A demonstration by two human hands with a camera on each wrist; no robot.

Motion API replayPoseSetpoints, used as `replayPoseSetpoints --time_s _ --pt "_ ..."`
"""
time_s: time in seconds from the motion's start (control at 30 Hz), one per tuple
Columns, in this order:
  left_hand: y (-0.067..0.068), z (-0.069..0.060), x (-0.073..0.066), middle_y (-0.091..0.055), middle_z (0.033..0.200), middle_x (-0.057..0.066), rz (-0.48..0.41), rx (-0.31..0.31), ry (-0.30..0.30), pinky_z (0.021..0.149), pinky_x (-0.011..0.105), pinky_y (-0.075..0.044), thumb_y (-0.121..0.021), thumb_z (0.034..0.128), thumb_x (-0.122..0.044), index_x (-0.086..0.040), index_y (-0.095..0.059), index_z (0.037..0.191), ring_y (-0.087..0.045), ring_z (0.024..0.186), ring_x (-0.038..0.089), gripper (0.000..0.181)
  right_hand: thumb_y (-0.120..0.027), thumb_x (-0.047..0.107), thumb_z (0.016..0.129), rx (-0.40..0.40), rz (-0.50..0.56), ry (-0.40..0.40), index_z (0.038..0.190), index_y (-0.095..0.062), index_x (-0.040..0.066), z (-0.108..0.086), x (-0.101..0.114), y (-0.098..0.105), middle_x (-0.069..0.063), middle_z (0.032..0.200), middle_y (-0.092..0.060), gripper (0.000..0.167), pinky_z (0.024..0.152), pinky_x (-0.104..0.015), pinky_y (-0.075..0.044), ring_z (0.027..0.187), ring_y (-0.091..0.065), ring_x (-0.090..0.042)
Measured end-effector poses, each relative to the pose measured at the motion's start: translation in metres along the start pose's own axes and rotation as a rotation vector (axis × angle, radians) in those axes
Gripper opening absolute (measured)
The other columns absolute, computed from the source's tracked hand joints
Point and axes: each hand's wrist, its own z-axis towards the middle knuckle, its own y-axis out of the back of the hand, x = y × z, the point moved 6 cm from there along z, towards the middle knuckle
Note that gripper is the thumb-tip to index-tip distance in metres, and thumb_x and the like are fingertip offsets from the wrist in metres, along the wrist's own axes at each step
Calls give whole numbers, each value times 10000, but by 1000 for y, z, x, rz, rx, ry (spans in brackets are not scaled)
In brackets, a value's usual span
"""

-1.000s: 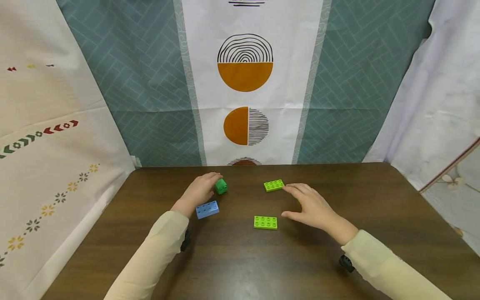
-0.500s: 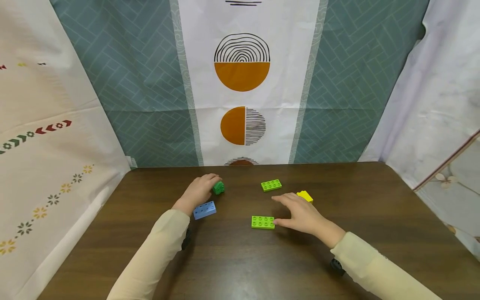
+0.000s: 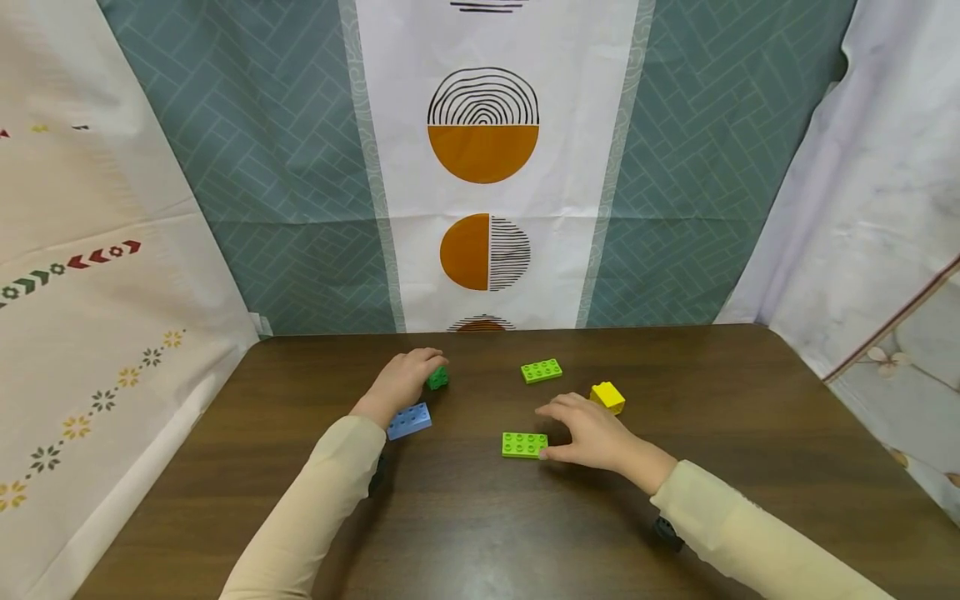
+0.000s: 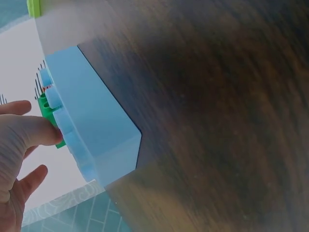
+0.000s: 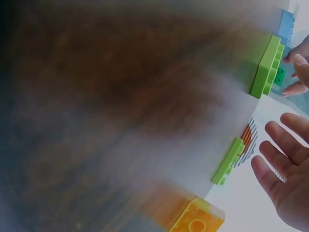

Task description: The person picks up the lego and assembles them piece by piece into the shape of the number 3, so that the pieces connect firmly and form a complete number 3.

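Observation:
In the head view, my left hand (image 3: 401, 382) is above and beside a dark green brick (image 3: 437, 379), its fingers partly covering it. The left wrist view shows the thumb in front of that green brick (image 4: 46, 105) and the other fingers spread apart; contact is hard to judge. A blue brick (image 3: 409, 421) lies just below the left hand. My right hand (image 3: 596, 433) is spread, thumb tip at the right end of a near lime green brick (image 3: 520, 445). Nothing is between its fingers.
A second lime green brick (image 3: 542, 371) lies further back. Just behind the right hand stands a yellow brick (image 3: 607, 397). The brown table (image 3: 480, 533) ends at a patterned curtain (image 3: 480, 200), with white cloth (image 3: 112, 358) along the left side.
My right hand has moved left and nearer, from beside the far lime brick to the near one, uncovering the yellow brick. The left hand has lowered slightly over the green brick.

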Motion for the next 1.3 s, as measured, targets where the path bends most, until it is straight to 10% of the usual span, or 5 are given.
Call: replayPoseSetpoints --time_s 0.47,1.03,1.3 --pt "-9 3 4 -514 1374 134 -17 78 54 1016 496 -409 -557 864 146 -101 -567 1301 -466 1276 316 503 -783 329 771 92 45 0 1135 -663 62 3 -8 -12 -13 1066 -643 468 866 -395 -503 1006 -573 -199" --pt "-9 8 5 -544 1289 128 -34 60 56 948 483 -460 -756 786 -42 -92 -606 1211 -498 1210 319 453 -781 294 779 120 5 19 1067 -703 66 5 -4 -16 6 989 -622 376 798 -333 -510 941 -546 -168" --pt "-10 9 4 -558 1266 139 -60 38 54 944 480 -464 -634 849 82 -81 -618 1202 -519 1177 323 390 -782 274 778 122 1 31 1055 -709 70 5 -5 -16 10 972 -616 352 791 -317 -505 920 -534 -155"
